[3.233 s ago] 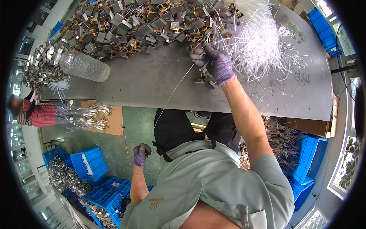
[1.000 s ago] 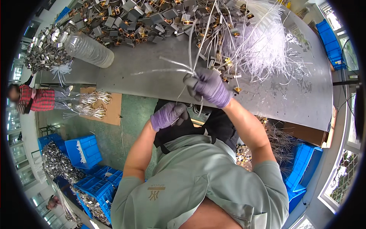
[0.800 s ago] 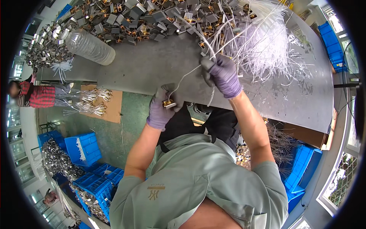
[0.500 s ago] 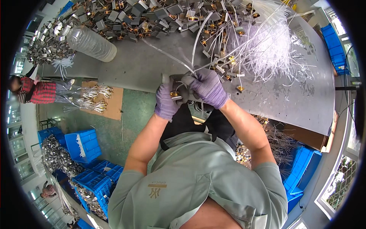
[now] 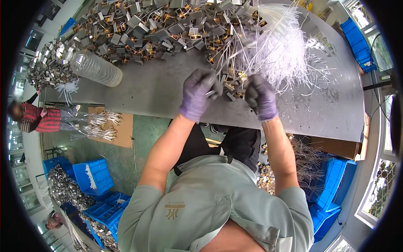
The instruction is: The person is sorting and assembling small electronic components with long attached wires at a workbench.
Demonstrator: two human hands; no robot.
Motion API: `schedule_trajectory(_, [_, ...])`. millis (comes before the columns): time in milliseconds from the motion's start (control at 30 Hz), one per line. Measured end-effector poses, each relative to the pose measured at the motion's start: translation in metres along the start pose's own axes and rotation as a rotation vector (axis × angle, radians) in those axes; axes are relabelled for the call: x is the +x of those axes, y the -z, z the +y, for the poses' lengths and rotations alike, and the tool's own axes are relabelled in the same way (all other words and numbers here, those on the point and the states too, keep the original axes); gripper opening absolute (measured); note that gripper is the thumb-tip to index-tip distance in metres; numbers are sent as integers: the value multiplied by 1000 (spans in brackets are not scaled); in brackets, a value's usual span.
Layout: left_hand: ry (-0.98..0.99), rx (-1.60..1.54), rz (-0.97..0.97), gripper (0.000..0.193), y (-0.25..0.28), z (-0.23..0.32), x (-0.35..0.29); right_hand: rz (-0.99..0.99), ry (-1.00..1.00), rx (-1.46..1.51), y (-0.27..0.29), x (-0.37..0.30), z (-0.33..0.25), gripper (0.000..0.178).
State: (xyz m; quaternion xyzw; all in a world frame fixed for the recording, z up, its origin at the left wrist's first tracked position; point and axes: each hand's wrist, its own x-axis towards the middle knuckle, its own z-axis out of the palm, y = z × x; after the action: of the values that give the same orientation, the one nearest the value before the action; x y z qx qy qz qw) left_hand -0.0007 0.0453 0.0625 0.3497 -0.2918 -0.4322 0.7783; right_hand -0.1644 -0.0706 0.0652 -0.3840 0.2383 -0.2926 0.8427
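Note:
My left hand (image 5: 200, 94), in a grey and purple glove, is above the front part of the grey metal table (image 5: 155, 94). Its fingers are curled closed, and a small pale end shows by the fingertips; the rest of whatever it grips is hidden. To its right, my right hand (image 5: 262, 95) in a matching glove has its fingers bent together at the edge of the wire bundle. What it holds, if anything, I cannot make out. Between and beyond both hands lie small grey blocks with gold-coloured terminals (image 5: 228, 86) and thin white wires (image 5: 239, 54).
A heap of similar grey blocks (image 5: 147, 31) covers the table's far side. A clear plastic bottle (image 5: 96, 69) lies at left. Clear, whitish strands (image 5: 289, 54) spread at right. Blue crates (image 5: 93, 176) stand on the floor at left. A person in a red checked garment (image 5: 44, 119) is farther left.
My hands have moved apart, the right one away to the right. The block with a gold terminal seen at my left hand no longer shows, nor do the long strands rising from my right hand.

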Motion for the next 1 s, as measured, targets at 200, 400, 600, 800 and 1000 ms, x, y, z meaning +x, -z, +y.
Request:
schedule_trajectory(200, [-414,1323,206,59,18,-39,78,21,219,306,51,-16,-1,34])
schedule_trajectory(400, [-24,1643,128,29,64,-57,131,31,160,31,39,-29,11,34])
schedule_trajectory(600, [-20,1245,85,22,88,-32,86,-6,125,-230,10,-18,21,30])
schedule_trajectory(800, [222,941,83,17,130,-1,-29,-67,114,-528,-4,22,37,37])
schedule_trajectory(1000, [329,746,239,28,123,40,-146,215,266,42,-19,101,-25,16])
